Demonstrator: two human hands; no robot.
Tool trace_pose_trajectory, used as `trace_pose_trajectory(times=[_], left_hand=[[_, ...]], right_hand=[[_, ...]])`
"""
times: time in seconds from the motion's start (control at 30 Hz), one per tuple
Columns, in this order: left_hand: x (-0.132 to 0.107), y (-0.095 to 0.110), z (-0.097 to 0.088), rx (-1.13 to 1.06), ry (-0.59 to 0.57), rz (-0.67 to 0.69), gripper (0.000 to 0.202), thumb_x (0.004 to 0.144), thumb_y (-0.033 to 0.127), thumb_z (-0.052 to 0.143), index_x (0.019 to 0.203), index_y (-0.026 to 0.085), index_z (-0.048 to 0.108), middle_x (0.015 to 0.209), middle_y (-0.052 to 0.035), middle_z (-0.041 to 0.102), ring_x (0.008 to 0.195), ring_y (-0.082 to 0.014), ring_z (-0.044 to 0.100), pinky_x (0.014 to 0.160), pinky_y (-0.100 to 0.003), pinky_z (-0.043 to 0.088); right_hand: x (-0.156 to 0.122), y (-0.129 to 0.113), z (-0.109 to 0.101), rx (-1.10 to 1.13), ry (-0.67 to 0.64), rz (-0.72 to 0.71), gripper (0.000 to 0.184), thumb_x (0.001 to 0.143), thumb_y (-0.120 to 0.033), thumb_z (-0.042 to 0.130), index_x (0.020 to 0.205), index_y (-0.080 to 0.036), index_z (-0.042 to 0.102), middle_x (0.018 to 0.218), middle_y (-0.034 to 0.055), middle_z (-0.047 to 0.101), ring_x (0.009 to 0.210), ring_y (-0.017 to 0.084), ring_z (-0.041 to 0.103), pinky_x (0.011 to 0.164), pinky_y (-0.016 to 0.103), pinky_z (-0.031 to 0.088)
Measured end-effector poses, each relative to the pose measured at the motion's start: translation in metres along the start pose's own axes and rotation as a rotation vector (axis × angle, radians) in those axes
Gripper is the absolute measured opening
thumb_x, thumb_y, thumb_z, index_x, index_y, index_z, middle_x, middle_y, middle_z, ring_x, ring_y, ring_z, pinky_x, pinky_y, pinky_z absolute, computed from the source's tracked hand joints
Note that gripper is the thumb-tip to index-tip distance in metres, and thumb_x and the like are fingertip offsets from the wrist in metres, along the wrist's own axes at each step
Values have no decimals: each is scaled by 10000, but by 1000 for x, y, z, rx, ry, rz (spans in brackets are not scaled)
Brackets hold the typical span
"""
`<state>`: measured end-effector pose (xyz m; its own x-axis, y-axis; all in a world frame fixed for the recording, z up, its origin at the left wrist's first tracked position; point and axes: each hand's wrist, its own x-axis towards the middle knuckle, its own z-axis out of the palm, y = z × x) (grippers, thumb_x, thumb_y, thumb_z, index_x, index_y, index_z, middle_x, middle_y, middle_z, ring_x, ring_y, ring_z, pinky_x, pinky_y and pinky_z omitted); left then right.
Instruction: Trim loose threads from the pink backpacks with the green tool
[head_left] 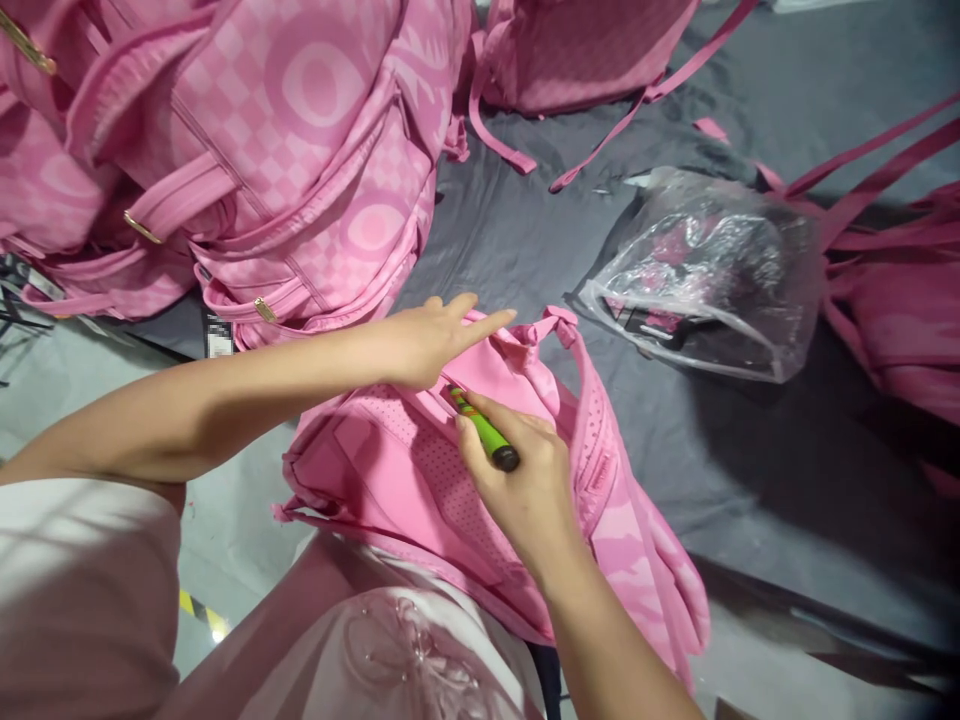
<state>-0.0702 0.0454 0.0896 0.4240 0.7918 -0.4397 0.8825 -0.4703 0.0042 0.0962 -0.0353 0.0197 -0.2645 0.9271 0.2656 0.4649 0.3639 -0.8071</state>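
A pink backpack [487, 520] lies in front of me at the table's edge, its dotted padded back and straps facing up. My right hand [529, 470] is closed around a small green-handled tool [484, 428] with orange marks and a black end. The tool's tip points at the upper part of the backpack, close to my left hand; what it touches there is too small to make out. My left hand [442, 340] rests on the backpack's top edge with its fingers spread, and the fabric beneath it is partly hidden.
Several pink checkered backpacks [300, 130] are piled at the left, one with a black-and-white tag [219, 335]. Another pink bag [577, 50] stands at the back. A clear plastic bag [712, 270] with pink and black items lies on the grey cloth [525, 220]. More pink bags [900, 320] are at the right.
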Motion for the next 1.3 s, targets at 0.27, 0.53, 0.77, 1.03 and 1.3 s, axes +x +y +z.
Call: trace_pose_trajectory(times=[0.27, 0.53, 0.77, 1.03, 1.3], left_hand=[[0, -2, 6, -47, 25, -3, 958, 862, 53, 521, 1612, 344, 2, 1658, -170, 170, 1314, -337, 496, 947, -391, 498], [0, -1, 7, -41, 43, 8, 959, 855, 49, 529, 1616, 328, 17, 1653, -178, 183, 1304, -336, 507, 942, -387, 506], [2, -3, 9, -32, 53, 0, 929, 873, 86, 527, 1615, 334, 27, 1639, -174, 216, 1283, -333, 522, 924, -381, 510], [-1, -9, 19, -57, 152, 62, 843, 888, 49, 427, 1617, 294, 83, 1612, -162, 270, 1312, -318, 513, 1001, -390, 485], [4, -9, 22, -82, 160, 36, 924, 818, 65, 488, 1617, 320, 100, 1622, -149, 295, 1333, -315, 518, 1049, -429, 481]], right_hand=[[-3, -6, 5, -25, 61, 59, 225, 927, -294, 629, 1093, -194, 742, 1000, 68, 797, 856, 256, 752, 851, 436, 561], [-6, -10, 5, -60, 76, 67, 216, 934, -296, 620, 1100, -223, 737, 1023, 65, 795, 869, 262, 749, 874, 454, 561], [-1, -7, 9, -5, 50, 104, 231, 917, -306, 628, 1085, -205, 751, 1012, 72, 796, 867, 262, 751, 861, 446, 575], [2, -25, -38, 16, 60, 17, 158, 924, -220, 592, 1001, -233, 729, 1105, 51, 777, 1018, 249, 726, 959, 428, 531], [64, 116, -135, -767, 164, 333, 336, 869, -112, 525, 1157, -159, 691, 1138, 132, 704, 1068, 275, 669, 920, 381, 520]])
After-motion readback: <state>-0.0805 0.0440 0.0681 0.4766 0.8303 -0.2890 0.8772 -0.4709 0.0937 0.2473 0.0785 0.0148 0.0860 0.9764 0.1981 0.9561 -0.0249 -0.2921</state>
